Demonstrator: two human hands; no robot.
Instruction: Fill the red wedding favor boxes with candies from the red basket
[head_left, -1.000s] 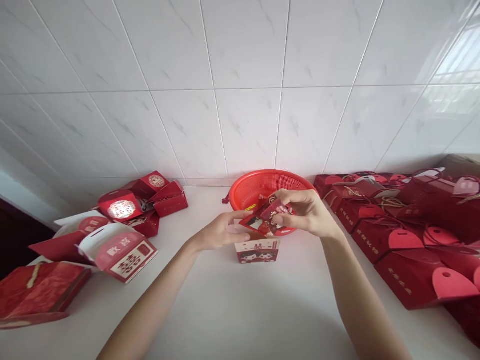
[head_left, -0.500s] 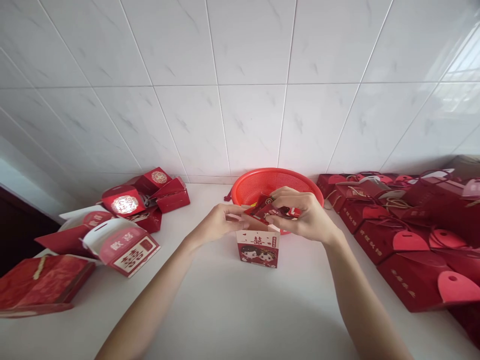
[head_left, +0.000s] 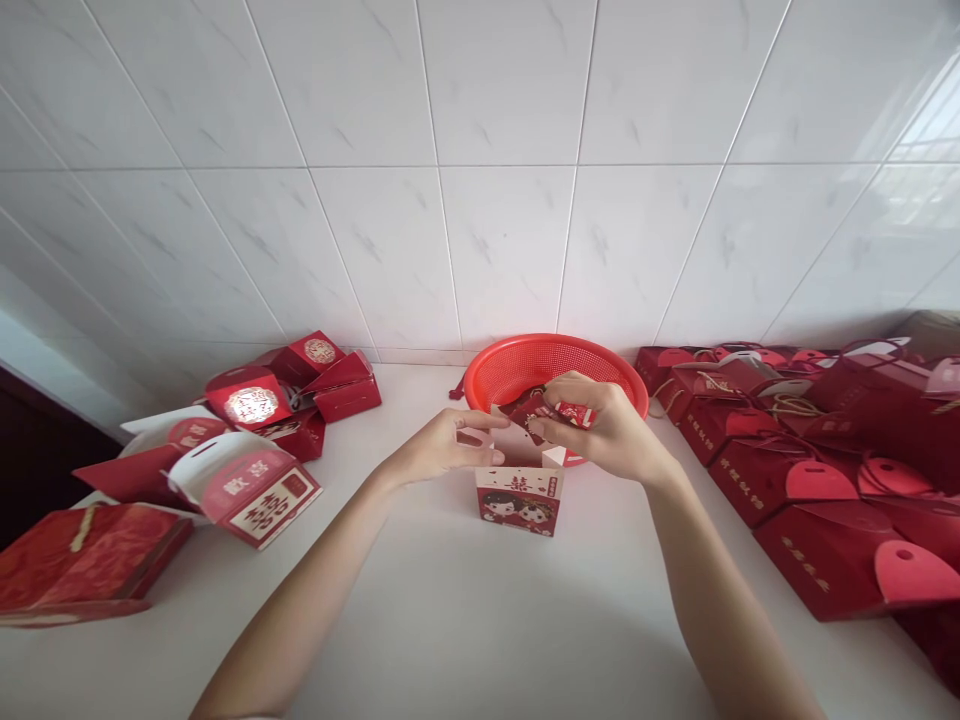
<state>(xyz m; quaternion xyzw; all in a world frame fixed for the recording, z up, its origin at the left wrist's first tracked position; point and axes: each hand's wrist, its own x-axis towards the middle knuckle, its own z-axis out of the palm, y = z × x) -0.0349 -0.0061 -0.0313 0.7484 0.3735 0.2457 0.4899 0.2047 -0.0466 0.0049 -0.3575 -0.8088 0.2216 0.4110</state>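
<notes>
Box (head_left: 517, 508): red-and-cream, two cartoon faces | just in front of basket (head_left: 541, 348) | upright, mouth up, faces pointing away from basket, long axis unclear | right hand (head_left: 600, 425): pinching red packet (head_left: 534, 411) above box | left hand (head_left: 439, 443): beside mouth, cannot tell if gripping

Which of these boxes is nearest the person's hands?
The open box with two cartoon faces, in front of the red basket. The left hand and right hand are at its top, while the left boxes and right boxes sit farther off.

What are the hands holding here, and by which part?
Right hand: a red packet, by its right side. Left hand: at the upper left of the box; grip unclear.
</notes>
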